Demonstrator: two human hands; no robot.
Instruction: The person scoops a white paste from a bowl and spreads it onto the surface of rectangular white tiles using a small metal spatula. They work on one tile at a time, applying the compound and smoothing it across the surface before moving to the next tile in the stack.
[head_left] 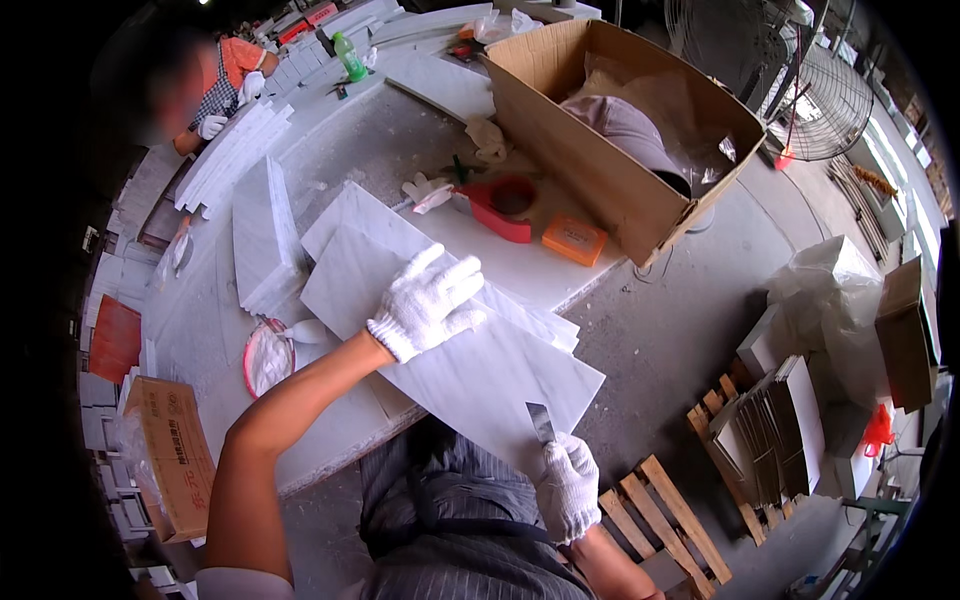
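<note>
A white stone slab with grey veins (500,360) lies slantwise in front of me, on top of other slabs. My left hand (428,300), in a white knit glove, rests on it with the fingers spread. At the slab's near right edge my right hand (568,490), gloved too, is closed around a putty knife (541,422). The flat metal blade points up and away from me and lies over the slab's edge. The knife's handle is hidden in my fingers.
Beyond the slab are a red tape dispenser (500,205), an orange box (574,240) and a large cardboard box (560,130). A red-rimmed bowl of white paste (269,360) and stacked slabs (265,240) stand left. Across the table, a person (215,90) handles slabs. Pallets (665,525) lie right.
</note>
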